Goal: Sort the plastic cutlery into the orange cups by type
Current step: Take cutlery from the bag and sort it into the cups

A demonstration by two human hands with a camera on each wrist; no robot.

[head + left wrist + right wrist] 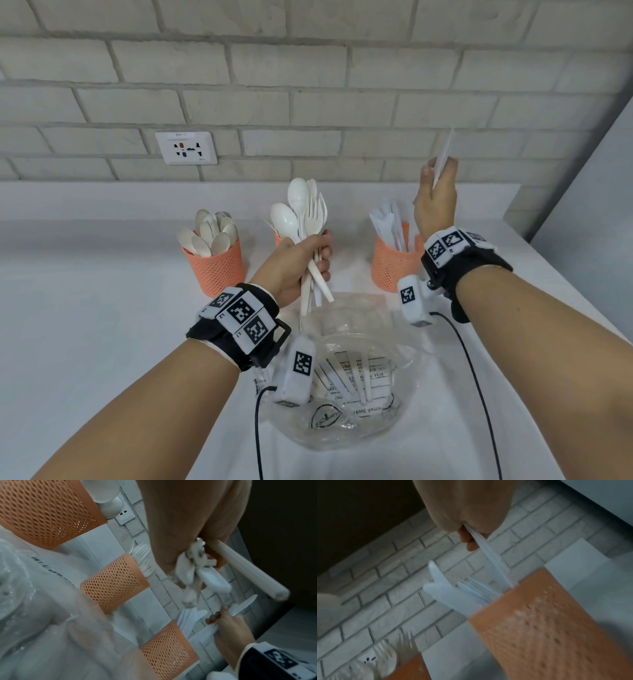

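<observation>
Three orange mesh cups stand in a row by the wall. The left cup [217, 267] holds spoons, the middle cup [279, 240] sits mostly hidden behind my left hand with forks in it, and the right cup [394, 263] holds knives. My left hand [308, 260] grips a mixed bunch of white spoons and forks [305, 219] upright above the counter. My right hand [436, 192] is raised above the right cup and pinches a white knife [443, 157], also seen as the knife [489, 558] reaching down toward the right cup [547, 622].
A clear plastic bag [346, 380] with more cutlery inside lies on the white counter [102, 325] in front of me. A wall socket [186, 148] sits on the brick wall. A grey side wall [589, 205] closes off the right.
</observation>
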